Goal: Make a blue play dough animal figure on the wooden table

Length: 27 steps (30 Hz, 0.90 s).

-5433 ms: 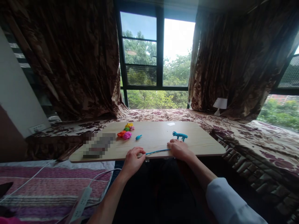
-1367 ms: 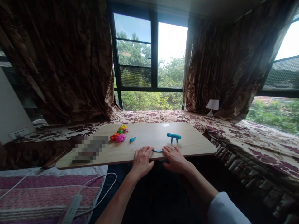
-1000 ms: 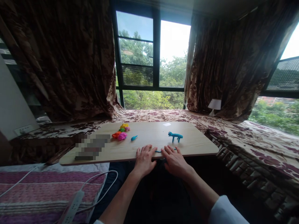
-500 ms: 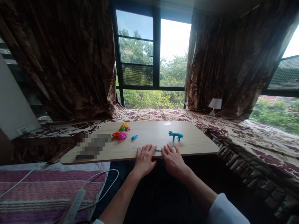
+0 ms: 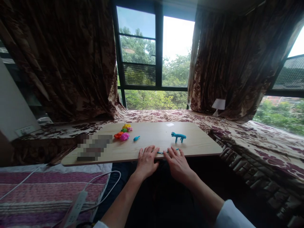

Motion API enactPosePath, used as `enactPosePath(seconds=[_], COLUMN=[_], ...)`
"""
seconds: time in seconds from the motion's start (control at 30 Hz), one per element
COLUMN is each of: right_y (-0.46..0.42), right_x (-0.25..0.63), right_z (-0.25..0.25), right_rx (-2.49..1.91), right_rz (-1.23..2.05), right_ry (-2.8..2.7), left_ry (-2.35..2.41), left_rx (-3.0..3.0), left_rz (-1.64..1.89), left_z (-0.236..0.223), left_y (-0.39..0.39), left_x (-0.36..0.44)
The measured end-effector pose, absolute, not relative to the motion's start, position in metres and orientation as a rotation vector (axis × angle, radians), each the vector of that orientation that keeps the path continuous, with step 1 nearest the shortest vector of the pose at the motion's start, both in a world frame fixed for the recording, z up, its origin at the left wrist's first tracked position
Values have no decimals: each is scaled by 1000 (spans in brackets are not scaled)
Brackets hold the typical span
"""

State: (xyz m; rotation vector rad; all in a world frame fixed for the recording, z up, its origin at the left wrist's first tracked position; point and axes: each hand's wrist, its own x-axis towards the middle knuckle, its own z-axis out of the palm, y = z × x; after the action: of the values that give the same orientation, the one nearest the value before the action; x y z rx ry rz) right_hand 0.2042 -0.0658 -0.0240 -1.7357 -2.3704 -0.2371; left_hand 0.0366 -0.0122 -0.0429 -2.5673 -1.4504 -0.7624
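A thin strand of blue modelling clay [image 5: 160, 152] lies along the front edge of a pale wooden tabletop [image 5: 152, 129]. My left hand [image 5: 147, 160] rests flat over its left part, fingers stretched out. Over the right part lies my right hand [image 5: 177, 160], fingers spread; a bit of the strand shows past its fingertips. Beyond the right hand stands a blue clay four-legged animal figure [image 5: 180, 136]. A small blue clay piece [image 5: 136, 138] sits beyond the left hand. Farther left are pink [image 5: 124, 136], orange [image 5: 118, 135], green [image 5: 123, 130] and yellow [image 5: 126, 126] clay lumps.
A blurred-out flat item [image 5: 95, 148] lies at the table's left end. Below left, a white power strip [image 5: 75, 209] with a cable rests on a striped quilt [image 5: 47, 186]. A small lamp [image 5: 218, 105] stands on the patterned window-seat cover [image 5: 256, 139] under the windows.
My right hand has slid slightly right, and its fingers cover a slightly different stretch of the strand. My left hand has shifted a little left. The view has tilted slightly.
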Motion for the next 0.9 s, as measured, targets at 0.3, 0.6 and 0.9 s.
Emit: enactPosePath(seconds=[0.3,0.6,0.9], right_y=[-57,-65,-55], right_x=[222,219,216], right_z=[-15,-16,-13], right_rx=[-1883,-1857,-1881], right_rz=[-209,-209,-228], right_ry=[-2320,-2374,-2361], left_ry=[-1435,-1432,-1428], left_rx=[-2551,-2557,-2554], left_rz=[-756,-741,-732], left_z=[-43,-42,-42], left_y=[-11,-12,-13], left_x=[36,36,36])
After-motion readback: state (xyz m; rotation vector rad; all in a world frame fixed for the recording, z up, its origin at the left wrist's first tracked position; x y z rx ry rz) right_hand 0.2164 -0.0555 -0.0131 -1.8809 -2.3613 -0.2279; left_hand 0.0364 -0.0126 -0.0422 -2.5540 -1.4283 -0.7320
